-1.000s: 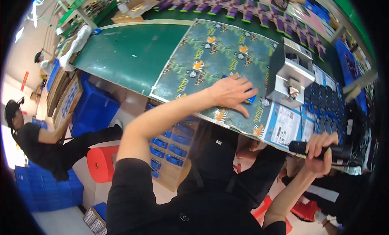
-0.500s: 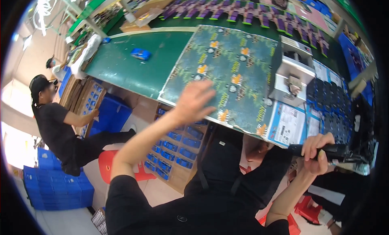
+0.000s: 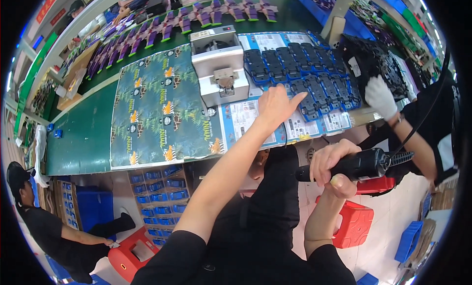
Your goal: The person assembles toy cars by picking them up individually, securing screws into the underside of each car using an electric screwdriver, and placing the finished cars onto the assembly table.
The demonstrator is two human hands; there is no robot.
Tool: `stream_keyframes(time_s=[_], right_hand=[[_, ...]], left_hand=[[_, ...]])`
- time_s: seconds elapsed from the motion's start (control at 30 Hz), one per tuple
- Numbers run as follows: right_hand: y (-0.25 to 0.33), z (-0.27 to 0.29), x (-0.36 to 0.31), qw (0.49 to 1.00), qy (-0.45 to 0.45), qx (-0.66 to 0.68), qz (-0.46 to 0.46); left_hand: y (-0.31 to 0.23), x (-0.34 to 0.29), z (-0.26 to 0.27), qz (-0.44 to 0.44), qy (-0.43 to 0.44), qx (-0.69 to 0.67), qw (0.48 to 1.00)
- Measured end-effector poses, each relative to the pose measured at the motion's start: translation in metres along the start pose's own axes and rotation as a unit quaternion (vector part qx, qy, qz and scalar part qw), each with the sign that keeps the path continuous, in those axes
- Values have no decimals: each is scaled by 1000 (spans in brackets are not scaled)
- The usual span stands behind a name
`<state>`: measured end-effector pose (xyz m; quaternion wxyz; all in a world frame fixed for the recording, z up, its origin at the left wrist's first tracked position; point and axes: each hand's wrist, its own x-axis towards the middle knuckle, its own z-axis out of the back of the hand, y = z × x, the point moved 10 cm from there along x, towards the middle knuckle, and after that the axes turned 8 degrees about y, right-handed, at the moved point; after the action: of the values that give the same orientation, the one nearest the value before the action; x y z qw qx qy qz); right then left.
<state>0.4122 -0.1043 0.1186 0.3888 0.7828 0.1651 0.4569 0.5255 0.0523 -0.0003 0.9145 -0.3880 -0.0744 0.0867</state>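
Note:
My right hand [image 3: 334, 164] is wrapped round a black electric screwdriver [image 3: 369, 166], held level in front of the table edge with its cord end to the right. My left hand [image 3: 276, 107] reaches over the table with thumb apart. Its fingertips are at the near end of the rows of toy car bodies [image 3: 314, 96], whose black undersides face up with blue edges; I cannot tell whether they touch one. Just left of that hand stands a silver-grey bench fixture [image 3: 220, 64] with a metal clamp block [image 3: 224, 81] in front.
An animal-patterned sheet [image 3: 162, 108] covers the table left of the fixture. A blue toy car [image 3: 58, 133] is at the far left. Purple parts [image 3: 172, 27] line the back. A co-worker's gloved hand [image 3: 381, 96] is by black parts [image 3: 373, 59] at right. Red stools [image 3: 355, 223] stand below.
The view has swung right. My left hand has gone from above the patterned sheet, past the fixture, to the toy car bodies. The screwdriver stays in my right hand.

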Motion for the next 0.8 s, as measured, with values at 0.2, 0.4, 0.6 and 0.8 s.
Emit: stream_keyframes(time_s=[0.2, 0.4, 0.6, 0.8], right_hand=[[-1, 5, 4, 1000, -4, -23, -6], [5, 9, 15, 999, -5, -34, 23], [-12, -8, 75, 992, -29, 2, 119], [-85, -33, 158, 982, -94, -129, 102]], left_hand=[[-6, 9, -18, 14, -11, -43, 999], [7, -35, 0, -16, -2, -461, 887], [131, -134, 98, 43, -136, -689, 711], [173, -150, 123, 57, -156, -666, 728]])
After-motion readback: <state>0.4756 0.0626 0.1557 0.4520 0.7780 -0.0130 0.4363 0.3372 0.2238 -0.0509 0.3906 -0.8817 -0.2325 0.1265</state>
